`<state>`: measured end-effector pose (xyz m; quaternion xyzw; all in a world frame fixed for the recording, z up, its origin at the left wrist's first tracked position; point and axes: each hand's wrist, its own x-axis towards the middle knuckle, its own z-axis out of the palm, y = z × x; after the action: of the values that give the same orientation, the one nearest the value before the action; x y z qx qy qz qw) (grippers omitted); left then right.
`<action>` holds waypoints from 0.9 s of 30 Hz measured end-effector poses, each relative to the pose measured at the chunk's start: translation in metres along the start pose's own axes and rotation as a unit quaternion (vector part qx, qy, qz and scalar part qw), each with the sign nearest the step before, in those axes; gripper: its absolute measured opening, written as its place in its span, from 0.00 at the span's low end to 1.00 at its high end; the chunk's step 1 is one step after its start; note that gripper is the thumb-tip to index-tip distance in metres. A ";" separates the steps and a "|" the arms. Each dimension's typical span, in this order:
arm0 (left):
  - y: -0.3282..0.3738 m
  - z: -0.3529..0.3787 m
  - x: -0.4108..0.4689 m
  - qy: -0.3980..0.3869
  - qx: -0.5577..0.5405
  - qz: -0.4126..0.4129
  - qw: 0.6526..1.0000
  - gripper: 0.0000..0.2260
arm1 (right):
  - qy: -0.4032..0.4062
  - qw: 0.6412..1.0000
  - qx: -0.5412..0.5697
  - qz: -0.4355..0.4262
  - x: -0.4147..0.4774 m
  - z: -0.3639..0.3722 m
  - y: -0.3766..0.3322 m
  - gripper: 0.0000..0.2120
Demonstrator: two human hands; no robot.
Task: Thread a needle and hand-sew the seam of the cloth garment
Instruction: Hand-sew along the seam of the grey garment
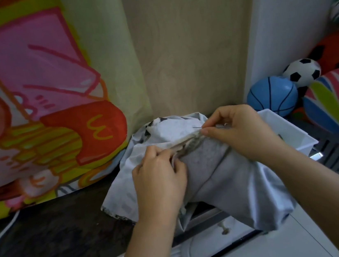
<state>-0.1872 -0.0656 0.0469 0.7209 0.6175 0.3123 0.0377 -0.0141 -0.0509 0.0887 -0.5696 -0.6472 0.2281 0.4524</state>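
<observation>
Your right arm (325,205) is closest and comes in from the near right. Your right hand (239,127) sits over the far end of the seam (187,142). Its thumb and first finger pinch the needle (197,127). The thin tip pokes out to the left, just above the cloth. The thread is too thin to see.

Your left hand (159,172) is nearer and more to the left. Its fingers curl and pinch the near end of the seam, so the seam runs between your two hands.

The cloth garment (224,177) is pale grey. It lies bunched on the dark counter (49,234) and hangs over the near edge.

A white tray (289,132) sits just right of the garment, partly under your right hand. Far right are a blue ball (272,95) and a black-and-white ball (302,72). A big bright cartoon cloth (42,102) stands on the left.
</observation>
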 end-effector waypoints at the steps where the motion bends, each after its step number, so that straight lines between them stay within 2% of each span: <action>1: -0.007 0.000 0.002 -0.004 -0.019 0.009 1.000 0.09 | -0.002 1.000 0.002 0.004 0.000 -0.001 0.001 0.05; 5: -0.020 -0.009 0.008 -0.113 -0.176 -0.012 0.978 0.14 | 0.004 1.000 0.010 0.017 0.002 -0.004 0.007 0.06; 10: -0.031 -0.022 0.007 -0.245 -0.279 -0.100 0.923 0.17 | -0.031 0.993 0.098 0.054 0.000 -0.004 0.007 0.03; 12: -0.033 -0.024 0.005 -0.290 -0.365 -0.161 0.870 0.14 | -0.076 0.978 0.183 0.066 -0.002 -0.005 0.000 0.03; 15: -0.036 -0.025 0.006 -0.328 -0.489 -0.231 0.774 0.11 | -0.151 0.935 0.306 0.093 -0.003 -0.007 -0.005 0.02; 16: -0.038 -0.023 0.007 -0.342 -0.502 -0.250 0.754 0.11 | -0.169 0.923 0.330 0.103 -0.003 -0.007 -0.005 0.02; 17: -0.041 -0.018 0.007 -0.355 -0.496 -0.262 0.748 0.11 | -0.181 0.917 0.337 0.112 -0.002 -0.005 -0.002 0.02; 18: -0.043 -0.013 0.008 -0.361 -0.472 -0.271 0.757 0.11 | -0.187 0.920 0.322 0.120 -0.001 -0.002 0.002 0.02; 19: -0.047 -0.004 0.008 -0.356 -0.431 -0.273 0.783 0.11 | -0.184 0.935 0.278 0.124 -0.001 0.001 0.008 0.03; 22: -0.054 0.021 0.007 -0.286 -0.279 -0.247 0.883 0.08 | -0.134 0.981 0.070 0.122 0.000 0.012 0.028 0.02; 24: -0.059 0.033 0.007 -0.255 -0.182 -0.201 0.928 0.09 | -0.113 0.985 -0.011 0.127 0.002 0.019 0.039 0.02; 27: -0.063 0.046 0.009 -0.198 -0.058 -0.133 0.969 0.10 | -0.088 0.985 -0.070 0.127 0.004 0.026 0.051 0.03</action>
<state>-0.2187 -0.0277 -0.0145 0.6765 0.6688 0.1910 0.2419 -0.0095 -0.0293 0.0361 -0.6554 -0.6211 0.2871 0.3197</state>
